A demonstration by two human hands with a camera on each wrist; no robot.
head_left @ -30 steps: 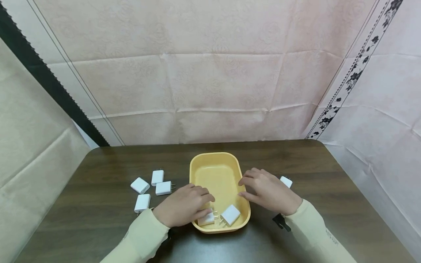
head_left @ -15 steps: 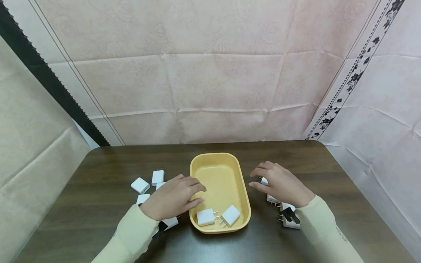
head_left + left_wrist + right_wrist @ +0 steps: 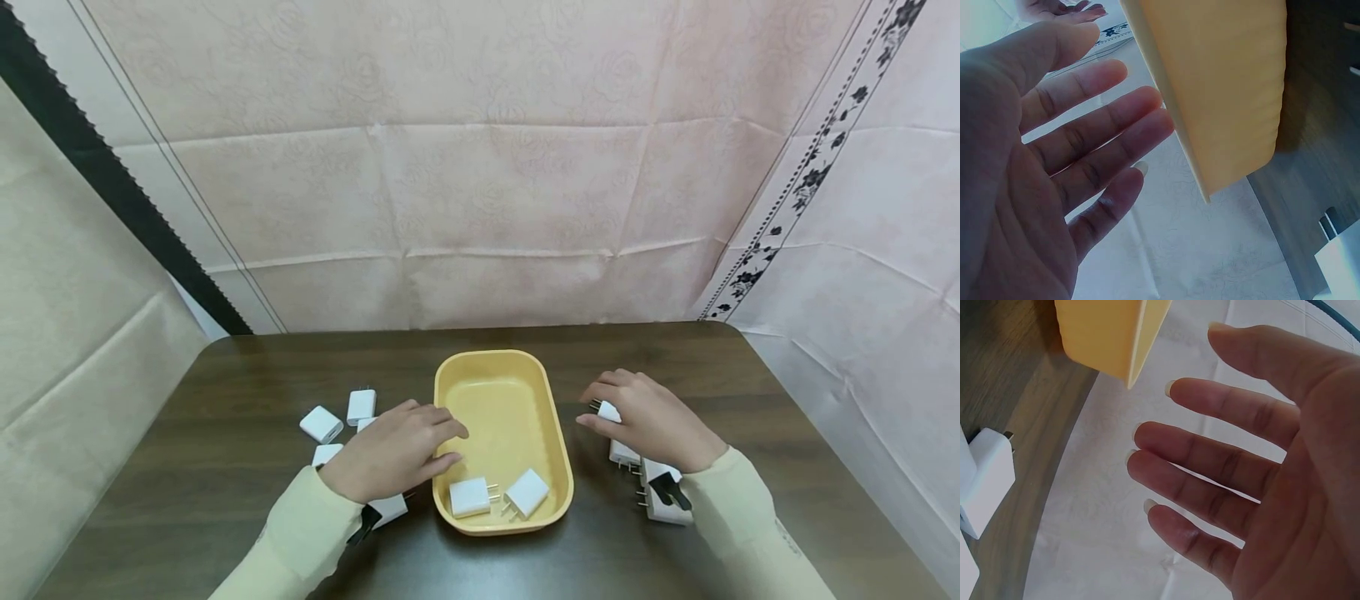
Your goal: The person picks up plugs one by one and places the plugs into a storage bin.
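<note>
My left hand (image 3: 397, 450) hovers over the left rim of a yellow tray (image 3: 498, 417), fingers relaxed and holding nothing. In the left wrist view its fingertips overlap the tray's rim, and the palm is bare. Two white plug-in chargers (image 3: 469, 497) lie at the near end of the tray, prongs showing. Right of the tray, my right hand (image 3: 648, 417) hangs above a white charger (image 3: 610, 412), partly hidden beneath it. The right wrist view shows those fingers spread and loosely bent, with nothing in them; a white charger (image 3: 988, 481) sits on the table below.
Several more chargers (image 3: 321, 424) lie left of the tray, some hidden by the left hand and wrist. Others (image 3: 667, 508) cluster under the right wrist. The dark wooden table (image 3: 255, 375) ends at a back edge before a pale cloth backdrop (image 3: 495, 192).
Both hands have moved outward from above the tray, the left one to its left rim, the right one over the chargers at right. The two chargers in the tray stay put.
</note>
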